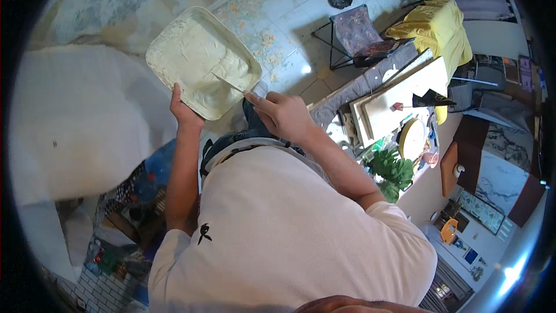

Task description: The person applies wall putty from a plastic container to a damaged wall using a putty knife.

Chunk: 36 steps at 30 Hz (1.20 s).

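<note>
Left hand (188,113) clamps the tub (158,53), upper middle of the frame; right hand (284,117) is closed on a scraper (230,83) over its paste (197,72). Plenty is left; the patchy upper-left wall (133,6) seems unfinished.

Head-worn fisheye view, looking down, near

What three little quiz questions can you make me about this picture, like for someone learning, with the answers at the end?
1. True or false: the left hand is holding the tray at its edge.
2. What colour is the cloth to the right of the folding chair?
A) red
B) yellow
C) black
3. Fill in the missing word: the thin-bladed tool is in the person's ____ hand.

Key: 1. True. 2. B, yellow. 3. Right.
</note>
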{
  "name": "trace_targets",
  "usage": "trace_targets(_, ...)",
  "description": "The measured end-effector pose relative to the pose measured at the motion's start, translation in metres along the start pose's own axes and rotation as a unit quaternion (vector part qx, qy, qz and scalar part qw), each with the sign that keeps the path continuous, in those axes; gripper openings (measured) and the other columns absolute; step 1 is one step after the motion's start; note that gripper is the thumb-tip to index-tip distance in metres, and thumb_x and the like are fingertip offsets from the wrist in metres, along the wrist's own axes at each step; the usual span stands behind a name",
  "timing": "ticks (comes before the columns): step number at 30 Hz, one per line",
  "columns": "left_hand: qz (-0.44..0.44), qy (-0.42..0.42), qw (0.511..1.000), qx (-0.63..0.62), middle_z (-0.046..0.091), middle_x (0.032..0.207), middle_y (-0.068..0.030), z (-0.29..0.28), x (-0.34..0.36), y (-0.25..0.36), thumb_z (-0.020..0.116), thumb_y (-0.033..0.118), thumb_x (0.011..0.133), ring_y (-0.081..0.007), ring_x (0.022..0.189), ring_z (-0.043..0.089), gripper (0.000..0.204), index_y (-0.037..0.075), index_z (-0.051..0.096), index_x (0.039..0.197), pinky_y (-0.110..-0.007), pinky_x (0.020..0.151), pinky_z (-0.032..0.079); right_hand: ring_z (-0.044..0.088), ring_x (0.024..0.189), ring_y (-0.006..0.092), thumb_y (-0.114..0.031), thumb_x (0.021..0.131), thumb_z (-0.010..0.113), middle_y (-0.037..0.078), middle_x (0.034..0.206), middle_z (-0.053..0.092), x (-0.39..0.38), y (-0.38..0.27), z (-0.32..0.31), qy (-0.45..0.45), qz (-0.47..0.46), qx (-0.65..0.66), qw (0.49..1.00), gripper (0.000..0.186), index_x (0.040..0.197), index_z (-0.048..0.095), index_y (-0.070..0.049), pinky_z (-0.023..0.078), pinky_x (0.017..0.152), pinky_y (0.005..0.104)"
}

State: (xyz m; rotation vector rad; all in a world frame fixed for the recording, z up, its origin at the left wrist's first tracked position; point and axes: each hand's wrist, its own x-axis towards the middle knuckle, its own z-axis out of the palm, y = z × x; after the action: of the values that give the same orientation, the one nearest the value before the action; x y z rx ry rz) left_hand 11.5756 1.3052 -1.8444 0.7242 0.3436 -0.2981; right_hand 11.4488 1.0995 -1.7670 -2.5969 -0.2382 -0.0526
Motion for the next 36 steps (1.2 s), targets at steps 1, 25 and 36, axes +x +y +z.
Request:
trace_targets(1,-0.023,-0.005,1.0,-0.011,0.044,0.14,-0.0174,0.02,0.019,-0.005,0.043,0.039,0.095,-0.037,0.126,0.045,0.06,0.002,0.035,0.142,-0.048,0.107,0.035,0.06,0.059,0.0316,-0.014,0.082,0.061,0.011,0.072,0.059,0.01,0.016,-0.012,0.027,0.012,0.028,0.999,0.049,0.13,0.055,-0.017,0.05,0.053,0.0429)
trace_targets(25,-0.184,-0.139,0.973,0.027,0.041,0.143,-0.0177,0.519,0.591,-0.299,0.045,0.037,0.093,-0.0359,0.13,0.041,0.064,0.001,0.03,0.144,-0.046,0.111,0.03,0.057,0.059,0.0093,-0.024,0.093,0.059,0.008,0.063,0.06,0.353,0.665,-0.264,0.179,0.279,0.39,0.859,0.033,0.12,0.061,-0.004,0.046,0.059,0.027)
trace_targets(36,-0.232,-0.119,0.959,0.111,0.04,0.144,-0.0167,0.882,0.96,-0.495,0.05,0.038,0.089,-0.0363,0.131,0.039,0.069,0.002,0.03,0.145,-0.048,0.111,0.029,0.056,0.064,0.0092,-0.018,0.089,0.062,0.006,0.086,0.062,0.522,1.108,-0.431,0.302,0.376,0.477,0.735,0.029,0.112,0.052,-0.003,0.045,0.057,0.0242)
